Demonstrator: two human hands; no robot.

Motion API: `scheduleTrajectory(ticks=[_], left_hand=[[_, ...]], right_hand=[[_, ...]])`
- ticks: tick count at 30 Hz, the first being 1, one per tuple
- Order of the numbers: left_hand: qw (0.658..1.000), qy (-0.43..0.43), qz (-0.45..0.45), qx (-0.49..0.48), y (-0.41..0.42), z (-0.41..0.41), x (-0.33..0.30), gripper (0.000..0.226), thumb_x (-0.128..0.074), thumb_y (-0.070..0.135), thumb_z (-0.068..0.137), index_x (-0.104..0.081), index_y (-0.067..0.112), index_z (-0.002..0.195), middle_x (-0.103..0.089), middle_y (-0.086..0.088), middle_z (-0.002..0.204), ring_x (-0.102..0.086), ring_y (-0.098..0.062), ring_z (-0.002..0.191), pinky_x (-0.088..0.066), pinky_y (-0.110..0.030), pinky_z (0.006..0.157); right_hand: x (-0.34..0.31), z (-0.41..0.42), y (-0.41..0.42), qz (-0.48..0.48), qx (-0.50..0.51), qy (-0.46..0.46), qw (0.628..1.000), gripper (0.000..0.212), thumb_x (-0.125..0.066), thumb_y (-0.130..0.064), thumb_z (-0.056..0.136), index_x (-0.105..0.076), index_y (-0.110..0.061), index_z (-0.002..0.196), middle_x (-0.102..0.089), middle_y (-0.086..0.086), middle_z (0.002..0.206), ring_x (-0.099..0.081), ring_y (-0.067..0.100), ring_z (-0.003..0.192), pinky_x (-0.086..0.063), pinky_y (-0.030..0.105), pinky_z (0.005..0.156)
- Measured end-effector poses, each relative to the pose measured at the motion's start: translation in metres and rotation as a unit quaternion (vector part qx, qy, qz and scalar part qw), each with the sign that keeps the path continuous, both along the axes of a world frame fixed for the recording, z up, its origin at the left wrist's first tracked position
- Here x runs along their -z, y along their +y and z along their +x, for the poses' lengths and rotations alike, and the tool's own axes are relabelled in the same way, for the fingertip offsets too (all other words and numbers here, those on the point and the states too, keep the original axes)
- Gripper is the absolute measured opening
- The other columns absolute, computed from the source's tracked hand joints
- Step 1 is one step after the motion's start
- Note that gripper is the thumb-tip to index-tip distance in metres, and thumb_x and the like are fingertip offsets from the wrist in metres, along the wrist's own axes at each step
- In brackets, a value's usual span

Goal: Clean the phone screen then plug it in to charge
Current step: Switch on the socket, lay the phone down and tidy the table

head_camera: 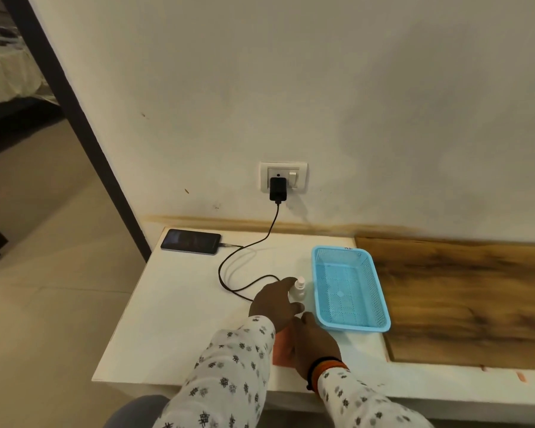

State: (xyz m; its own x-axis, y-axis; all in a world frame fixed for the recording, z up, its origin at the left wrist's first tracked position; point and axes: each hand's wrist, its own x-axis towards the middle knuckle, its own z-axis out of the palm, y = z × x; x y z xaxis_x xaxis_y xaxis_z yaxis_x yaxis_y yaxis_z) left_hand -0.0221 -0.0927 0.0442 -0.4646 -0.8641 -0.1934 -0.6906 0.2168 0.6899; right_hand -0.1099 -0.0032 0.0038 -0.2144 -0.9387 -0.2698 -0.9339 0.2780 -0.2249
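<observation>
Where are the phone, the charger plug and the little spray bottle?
phone (pixel 191 241), head view, middle of the dark screen.
charger plug (pixel 278 189), head view, black body in the wall socket.
spray bottle (pixel 299 288), head view, white upper body below the cap.

Home interior, likely a bedroom: rumpled bed (pixel 10 72) showing through the doorway (pixel 74 125), wall socket (pixel 284 177) sitting above a white ledge (pixel 173 319).
</observation>
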Motion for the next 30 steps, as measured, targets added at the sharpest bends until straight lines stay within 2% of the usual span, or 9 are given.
scheduleTrajectory(ticks=[5,10,13,16,18,23,26,30], left_hand=[[1.0,0.011,-0.005,-0.021,0.004,-0.001,-0.001,0.043,-0.076,0.032,0.078,-0.06,0.029,0.118,-0.069,0.004,0.11,-0.062,-0.021,0.101,-0.049,-0.036,0.089],[1.0,0.002,-0.001,-0.025,0.005,0.006,-0.003,0.04,-0.077,0.033,0.076,-0.061,0.032,0.112,-0.068,0.006,0.102,-0.063,-0.019,0.095,-0.05,-0.034,0.085],[1.0,0.001,0.003,-0.016,0.008,0.008,-0.004,0.051,-0.075,0.031,0.076,-0.058,0.032,0.124,-0.069,0.004,0.111,-0.063,-0.02,0.101,-0.051,-0.036,0.09],[1.0,0.017,0.008,-0.02,0.011,0.009,-0.005,0.058,-0.075,0.032,0.079,-0.053,0.032,0.133,-0.067,0.004,0.121,-0.062,-0.02,0.109,-0.049,-0.038,0.096],[0.999,0.021,0.011,-0.034,0.011,0.009,-0.006,0.061,-0.075,0.034,0.081,-0.051,0.029,0.138,-0.065,0.004,0.127,-0.061,-0.02,0.114,-0.047,-0.037,0.1],[0.999,0.019,-0.003,-0.042,0.012,0.008,-0.008,0.048,-0.075,0.034,0.082,-0.058,0.029,0.127,-0.069,0.004,0.119,-0.063,-0.019,0.105,-0.049,-0.035,0.095],[0.999,0.011,-0.008,-0.047,0.013,0.006,-0.008,0.05,-0.074,0.034,0.082,-0.058,0.03,0.129,-0.068,0.005,0.12,-0.063,-0.019,0.108,-0.048,-0.034,0.096],[0.999,0.006,-0.01,-0.045,0.014,0.007,-0.006,0.048,-0.073,0.036,0.083,-0.057,0.031,0.129,-0.068,0.006,0.12,-0.062,-0.019,0.109,-0.048,-0.035,0.096]], right_hand=[[-0.013,-0.008,0.0,-0.018,-0.034,0.056,0.998,0.023,-0.051,-0.021,0.095,-0.059,-0.014,0.115,-0.056,0.006,0.116,-0.065,0.024,0.095,-0.052,0.034,0.082],[-0.029,-0.012,0.006,-0.068,-0.105,0.054,0.991,0.025,-0.044,-0.03,0.093,-0.066,-0.022,0.102,-0.07,0.003,0.096,-0.066,0.025,0.088,-0.049,0.03,0.077],[-0.041,-0.023,0.008,-0.099,-0.13,0.03,0.986,0.028,-0.044,-0.035,0.09,-0.066,-0.025,0.104,-0.072,0.0,0.091,-0.066,0.023,0.084,-0.048,0.027,0.076],[-0.052,-0.042,0.014,-0.127,-0.082,-0.029,0.988,0.029,-0.048,-0.04,0.085,-0.069,-0.027,0.1,-0.073,-0.007,0.088,-0.065,0.016,0.082,-0.051,0.025,0.078],[-0.061,-0.054,0.017,-0.129,-0.036,-0.064,0.989,0.024,-0.051,-0.036,0.081,-0.071,-0.028,0.09,-0.071,-0.011,0.08,-0.063,0.011,0.076,-0.053,0.026,0.074],[-0.071,-0.077,0.022,-0.147,0.053,-0.14,0.978,0.008,-0.063,-0.025,0.076,-0.066,-0.028,0.069,-0.066,-0.009,0.066,-0.059,0.008,0.065,-0.05,0.022,0.063],[-0.072,-0.086,0.022,-0.186,0.113,-0.174,0.96,0.018,-0.067,-0.017,0.075,-0.062,-0.029,0.062,-0.064,-0.006,0.061,-0.059,0.008,0.063,-0.043,0.018,0.058],[-0.072,-0.103,0.013,-0.257,0.232,-0.21,0.915,0.013,-0.067,-0.013,0.08,-0.068,-0.018,0.068,-0.067,-0.001,0.064,-0.061,0.018,0.064,-0.044,0.023,0.055]])
